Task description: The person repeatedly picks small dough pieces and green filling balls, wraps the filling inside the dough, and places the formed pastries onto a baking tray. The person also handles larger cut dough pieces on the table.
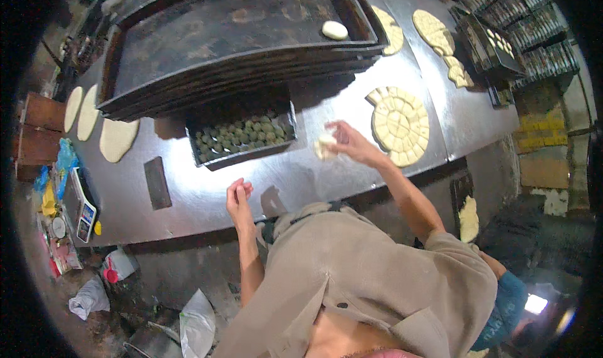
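My right hand is over the steel table, its thumb and fingers around a small piece of pale dough; the fingertips are blurred. To its right lies a flat dough round cut into many small pieces in rings. My left hand hovers at the table's front edge with fingers loosely curled, and no object shows in it. Between and beyond my hands sits a metal pan of dark greenish balls. One smooth dough ball rests in the top tray of a stack of dark baking trays.
Flat dough sheets and a dark rectangular block lie at left, near a digital scale. More cut dough and a tray with dough pieces are at far right. Behind me is a person in a teal shirt.
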`<action>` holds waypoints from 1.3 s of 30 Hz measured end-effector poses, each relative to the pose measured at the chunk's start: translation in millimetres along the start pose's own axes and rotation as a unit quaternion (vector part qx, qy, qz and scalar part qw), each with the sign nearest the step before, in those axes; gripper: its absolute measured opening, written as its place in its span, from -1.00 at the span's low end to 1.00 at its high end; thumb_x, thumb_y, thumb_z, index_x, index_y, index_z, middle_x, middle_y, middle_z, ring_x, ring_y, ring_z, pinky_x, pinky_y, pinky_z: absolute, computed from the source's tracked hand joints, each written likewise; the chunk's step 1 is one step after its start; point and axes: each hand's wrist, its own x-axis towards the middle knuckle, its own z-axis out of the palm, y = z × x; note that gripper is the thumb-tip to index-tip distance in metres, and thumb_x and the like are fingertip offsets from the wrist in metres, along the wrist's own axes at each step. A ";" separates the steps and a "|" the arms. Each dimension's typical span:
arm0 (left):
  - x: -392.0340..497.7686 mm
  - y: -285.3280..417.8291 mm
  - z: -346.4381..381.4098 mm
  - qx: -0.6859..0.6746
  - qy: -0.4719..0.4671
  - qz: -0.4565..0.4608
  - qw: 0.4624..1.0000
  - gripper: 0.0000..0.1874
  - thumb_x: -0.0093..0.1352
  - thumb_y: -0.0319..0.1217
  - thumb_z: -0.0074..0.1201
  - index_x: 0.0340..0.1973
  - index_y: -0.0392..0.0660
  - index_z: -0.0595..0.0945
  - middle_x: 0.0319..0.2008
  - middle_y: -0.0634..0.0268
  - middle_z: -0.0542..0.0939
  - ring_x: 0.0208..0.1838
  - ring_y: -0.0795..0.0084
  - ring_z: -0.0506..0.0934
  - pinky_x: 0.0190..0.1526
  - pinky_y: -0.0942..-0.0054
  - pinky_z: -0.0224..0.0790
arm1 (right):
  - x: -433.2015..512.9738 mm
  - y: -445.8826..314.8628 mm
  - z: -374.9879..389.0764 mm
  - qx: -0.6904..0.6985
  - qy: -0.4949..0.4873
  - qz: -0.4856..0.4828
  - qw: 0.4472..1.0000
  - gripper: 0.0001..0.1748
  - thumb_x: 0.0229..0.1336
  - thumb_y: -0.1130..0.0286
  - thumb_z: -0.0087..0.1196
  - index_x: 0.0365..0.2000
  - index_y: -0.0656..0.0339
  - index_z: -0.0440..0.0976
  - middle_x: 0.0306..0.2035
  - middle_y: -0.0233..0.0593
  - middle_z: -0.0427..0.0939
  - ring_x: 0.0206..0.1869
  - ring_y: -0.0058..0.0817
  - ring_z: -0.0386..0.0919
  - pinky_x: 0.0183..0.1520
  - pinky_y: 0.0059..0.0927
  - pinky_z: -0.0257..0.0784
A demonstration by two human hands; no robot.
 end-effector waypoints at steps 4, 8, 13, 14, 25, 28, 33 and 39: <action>4.8 14.7 -16.6 -0.023 0.009 0.043 0.999 -0.68 0.59 -0.29 -0.09 0.08 -0.27 0.56 -0.17 0.20 0.64 -0.10 0.42 0.60 0.03 0.40 0.46 | 107.7 -103.9 -36.8 -0.118 0.231 -0.247 0.933 -0.58 0.24 0.35 0.26 0.09 0.19 0.50 -0.09 -0.26 0.54 0.02 -0.44 0.49 0.05 -0.36 0.43; 11.4 34.3 -18.9 -0.015 0.000 0.093 0.996 -0.69 0.60 -0.30 -0.12 0.07 -0.26 0.55 -0.17 0.20 0.63 -0.09 0.40 0.59 0.05 0.39 0.44 | 200.6 -169.8 -24.0 -0.364 0.362 -0.223 0.829 -0.53 0.29 0.09 0.17 0.03 0.23 0.51 0.00 -0.02 0.52 0.07 -0.12 0.53 0.09 -0.13 0.42; 15.4 39.6 -9.8 0.005 -0.021 0.086 0.996 -0.69 0.61 -0.30 -0.13 0.06 -0.25 0.56 -0.17 0.21 0.63 -0.10 0.41 0.59 0.04 0.40 0.45 | 174.8 -158.8 59.7 -0.345 0.311 -0.333 0.821 -0.52 0.31 0.13 0.11 0.14 0.14 0.41 0.15 -0.11 0.47 0.27 -0.17 0.38 0.35 0.16 0.08; 16.4 36.6 -6.0 0.009 -0.026 0.075 0.997 -0.69 0.61 -0.29 -0.13 0.06 -0.26 0.56 -0.17 0.21 0.63 -0.10 0.41 0.59 0.04 0.40 0.45 | 155.7 -148.2 77.1 -0.318 0.310 -0.395 0.804 -0.51 0.22 0.20 0.20 0.10 0.12 0.42 0.13 -0.15 0.49 0.26 -0.14 0.38 0.32 0.17 0.12; 6.7 22.8 153.8 0.117 -0.339 -0.024 0.933 -0.56 0.60 -0.17 -0.11 0.14 -0.27 0.57 -0.03 0.14 0.65 0.06 0.37 0.58 0.19 0.38 0.37 | -127.6 89.5 37.3 -0.040 0.129 0.023 0.991 -0.61 0.43 0.18 0.00 -0.03 0.33 0.55 -0.04 0.04 0.62 0.04 -0.08 0.57 0.12 -0.12 0.45; -1.2 4.1 230.1 0.259 -0.531 -0.001 0.807 -0.52 0.57 -0.09 -0.09 0.07 -0.26 0.64 0.01 0.11 0.67 0.13 0.31 0.57 0.22 0.33 0.33 | -179.3 140.6 -17.8 -0.035 0.255 0.107 0.960 -0.70 0.37 0.30 0.05 -0.08 0.33 0.56 -0.11 -0.01 0.64 -0.02 -0.17 0.60 0.08 -0.20 0.49; -45.1 -100.8 351.7 0.388 -0.575 0.165 0.702 -0.53 0.45 -0.07 0.12 -0.13 -0.32 0.59 -0.16 0.00 0.61 -0.03 0.15 0.57 0.06 0.18 0.40 | -210.7 173.4 -77.3 -0.004 0.431 0.185 0.883 -0.69 0.39 0.30 0.03 -0.04 0.32 0.56 -0.15 -0.13 0.64 -0.07 -0.38 0.60 0.04 -0.35 0.48; -63.4 -181.8 417.9 0.260 -0.485 0.023 0.834 -0.56 0.27 -0.25 0.32 -0.16 -0.36 0.56 -0.14 0.00 0.58 -0.10 0.22 0.57 -0.08 0.26 0.46 | -198.2 167.3 -99.7 0.043 0.388 0.168 0.905 -0.66 0.36 0.28 0.03 -0.05 0.33 0.57 -0.04 0.04 0.62 0.05 -0.11 0.59 0.14 -0.20 0.45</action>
